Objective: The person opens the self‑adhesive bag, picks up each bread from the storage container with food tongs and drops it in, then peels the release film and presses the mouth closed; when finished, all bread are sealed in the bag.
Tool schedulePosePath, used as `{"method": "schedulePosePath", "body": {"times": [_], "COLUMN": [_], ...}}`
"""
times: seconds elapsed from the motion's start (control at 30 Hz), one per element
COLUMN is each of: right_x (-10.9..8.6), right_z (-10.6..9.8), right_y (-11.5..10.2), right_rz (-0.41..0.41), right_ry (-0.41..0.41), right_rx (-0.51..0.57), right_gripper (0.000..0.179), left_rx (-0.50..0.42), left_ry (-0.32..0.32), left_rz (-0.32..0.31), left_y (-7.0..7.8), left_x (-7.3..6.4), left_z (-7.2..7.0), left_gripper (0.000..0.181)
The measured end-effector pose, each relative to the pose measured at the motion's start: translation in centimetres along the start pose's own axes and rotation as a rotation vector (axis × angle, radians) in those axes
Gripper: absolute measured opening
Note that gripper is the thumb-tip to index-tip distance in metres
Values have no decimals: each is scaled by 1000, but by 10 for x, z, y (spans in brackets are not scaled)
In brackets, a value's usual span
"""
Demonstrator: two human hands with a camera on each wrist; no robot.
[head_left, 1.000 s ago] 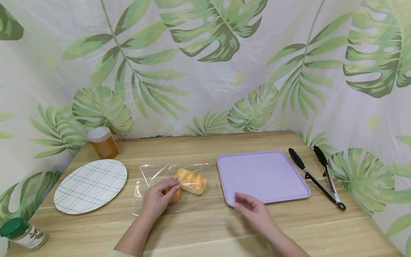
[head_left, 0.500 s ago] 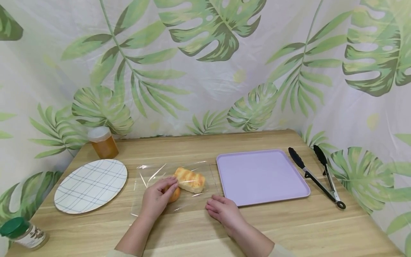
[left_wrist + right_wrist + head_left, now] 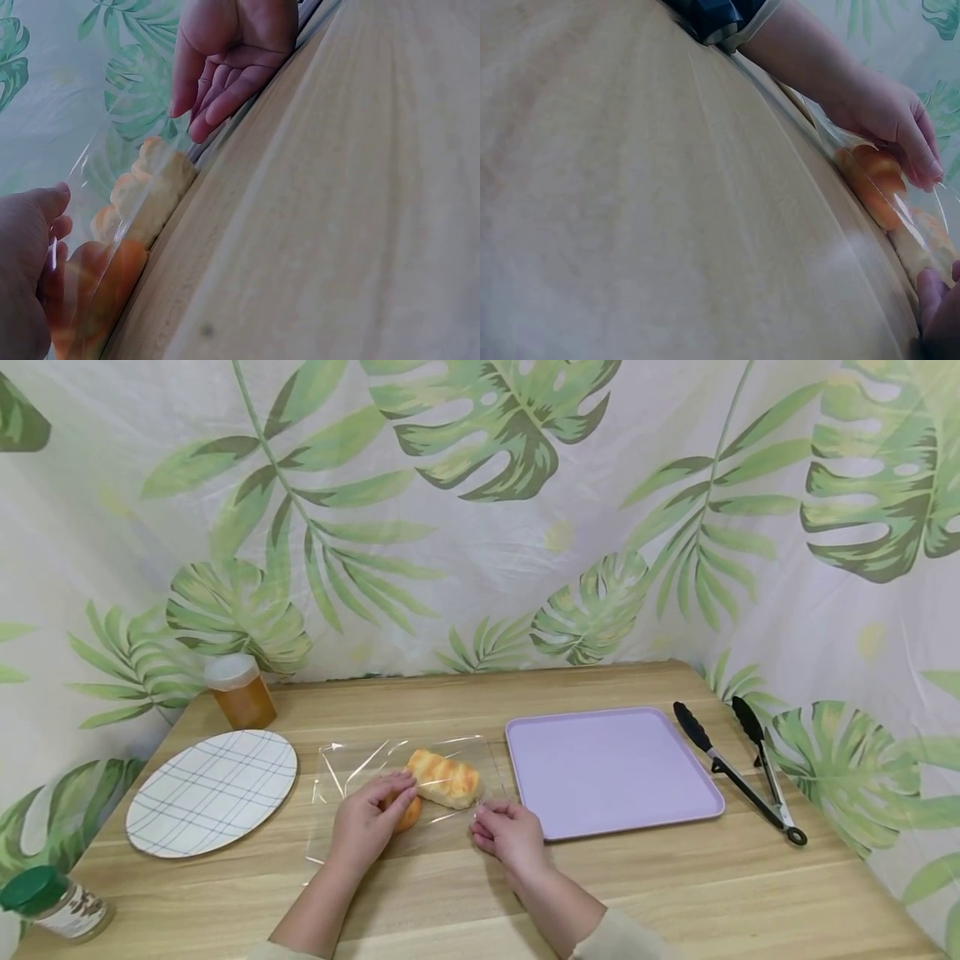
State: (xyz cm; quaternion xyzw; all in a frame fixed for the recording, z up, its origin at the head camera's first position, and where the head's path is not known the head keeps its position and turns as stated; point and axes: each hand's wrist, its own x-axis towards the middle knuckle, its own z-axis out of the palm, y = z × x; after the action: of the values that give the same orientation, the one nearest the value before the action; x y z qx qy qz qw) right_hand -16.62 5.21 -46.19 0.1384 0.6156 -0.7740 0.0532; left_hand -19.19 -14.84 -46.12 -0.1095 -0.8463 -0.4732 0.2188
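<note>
A clear plastic bag [image 3: 341, 827] lies on the wooden table with two bread pieces in it. One is a golden-topped loaf [image 3: 446, 777]; the other, an orange-brown roll [image 3: 408, 816], is partly hidden behind my left hand [image 3: 369, 817]. That hand pinches the bag's upper film between thumb and fingers, over the roll, and the left wrist view shows the film [image 3: 105, 161] raised there. My right hand [image 3: 513, 837] has its fingertips together at the bag's right edge, pinching the film beside the loaf. In the right wrist view the roll [image 3: 874, 184] shows beneath the left hand [image 3: 889, 112].
A lilac tray [image 3: 615, 772] lies to the right, with black-tipped tongs [image 3: 750, 789] beyond it. On the left are a checked oval plate [image 3: 213, 793], a jar of amber contents [image 3: 243, 693] and a green-lidded shaker [image 3: 56, 902]. A leaf-patterned cloth [image 3: 480, 527] hangs behind the table.
My right hand has moved left from beside the tray's front corner to the bag's right edge, and its fingers have closed together. My left hand has stayed almost still.
</note>
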Motion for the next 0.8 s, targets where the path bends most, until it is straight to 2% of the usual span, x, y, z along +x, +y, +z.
{"method": "schedulePosePath", "body": {"times": [0.13, 0.23, 0.33, 0.43, 0.57, 0.63, 0.73, 0.8], "right_x": [1, 3, 3, 4, 4, 3, 3, 2], "right_z": [3, 3, 3, 2, 1, 1, 2, 2], "right_y": [0, 3, 4, 5, 6, 7, 8, 9], "right_rz": [-21, -25, -27, -37, -57, -68, -88, -98], "right_ry": [38, 50, 63, 74, 76, 73, 59, 49], "right_rx": [-8, -10, -17, -15, -1, 8, 24, 29], "right_gripper": [19, 20, 20, 19, 19, 19, 21, 21], "left_rx": [13, 32, 80, 136, 230, 289, 349, 363], "left_ry": [-30, -69, -109, -169, -312, -384, -481, -523], "left_rz": [-14, -47, -56, -66, -116, -113, -95, -84], "left_y": [4, 11, 20, 28, 32, 30, 25, 23], "left_x": [1, 9, 27, 55, 95, 110, 124, 129], "left_z": [-2, -8, -17, -19, -3, 9, 27, 38], "left_gripper": [18, 23, 29, 33, 36, 36, 35, 34]}}
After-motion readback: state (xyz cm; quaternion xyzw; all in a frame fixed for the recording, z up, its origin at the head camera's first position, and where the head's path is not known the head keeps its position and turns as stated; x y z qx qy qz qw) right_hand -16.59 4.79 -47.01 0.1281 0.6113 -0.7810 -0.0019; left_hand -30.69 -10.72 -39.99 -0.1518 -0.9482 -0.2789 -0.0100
